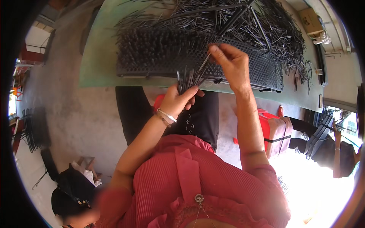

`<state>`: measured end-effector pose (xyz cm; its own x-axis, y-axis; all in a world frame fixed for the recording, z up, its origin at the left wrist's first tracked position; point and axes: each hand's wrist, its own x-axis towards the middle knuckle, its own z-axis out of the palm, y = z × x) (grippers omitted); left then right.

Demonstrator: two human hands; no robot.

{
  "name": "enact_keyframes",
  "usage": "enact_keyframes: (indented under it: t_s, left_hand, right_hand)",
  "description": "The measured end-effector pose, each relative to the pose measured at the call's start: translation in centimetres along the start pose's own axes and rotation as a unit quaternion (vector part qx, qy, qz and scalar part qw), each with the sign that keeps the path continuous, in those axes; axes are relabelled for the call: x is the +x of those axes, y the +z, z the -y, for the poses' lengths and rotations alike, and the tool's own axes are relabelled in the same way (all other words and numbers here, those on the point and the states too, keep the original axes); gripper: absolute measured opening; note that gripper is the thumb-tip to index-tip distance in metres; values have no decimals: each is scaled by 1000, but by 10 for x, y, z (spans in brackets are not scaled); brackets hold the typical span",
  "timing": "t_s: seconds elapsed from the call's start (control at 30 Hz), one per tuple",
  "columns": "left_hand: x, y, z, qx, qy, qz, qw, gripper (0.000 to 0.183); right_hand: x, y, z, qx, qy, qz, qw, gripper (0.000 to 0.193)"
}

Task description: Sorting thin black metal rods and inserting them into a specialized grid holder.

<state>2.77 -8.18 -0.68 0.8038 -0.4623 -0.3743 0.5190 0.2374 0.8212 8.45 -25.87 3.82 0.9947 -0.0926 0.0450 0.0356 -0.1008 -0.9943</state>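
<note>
My left hand (178, 99) is closed around a bundle of thin dark strips (186, 79), which stick up out of the fist. My right hand (235, 65) pinches the upper end of a thin strip (205, 64) that slants down toward the bundle. Just beyond both hands lies a long black perforated tray (262, 64) full of small holes. Its left part is crowded with upright strips (148, 47), while the holes at its right end show bare. The right fingers are over the tray's middle; whether they touch it is hidden.
A large heap of loose strips (281, 34) covers the back of the green table (99, 57), with longer black bars (235, 17) lying across it. A red stool (268, 131) bears a strapped box. Another person (74, 201) is at lower left, and a person's arm (337, 152) shows at right.
</note>
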Motion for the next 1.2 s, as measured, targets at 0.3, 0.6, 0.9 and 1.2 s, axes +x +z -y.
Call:
enact_keyframes:
  t_s: [0.3,0.6,0.9,1.2]
  left_hand:
    - [1,6,-5,-93,-75,-65,991,20]
    - [-4,3,-6,-118,-84,-86,986,19]
    - [-3,-4,4,-123,-55,-108,985,19]
    - [-2,-5,7,-110,-43,-116,986,20]
  right_hand:
    - [29,23,-14,-134,-215,-120,960,28]
    - [29,29,-24,-170,-236,-117,949,29]
    - [27,34,-27,-231,-242,-98,937,27]
    - [26,31,-19,-342,-353,-75,867,21]
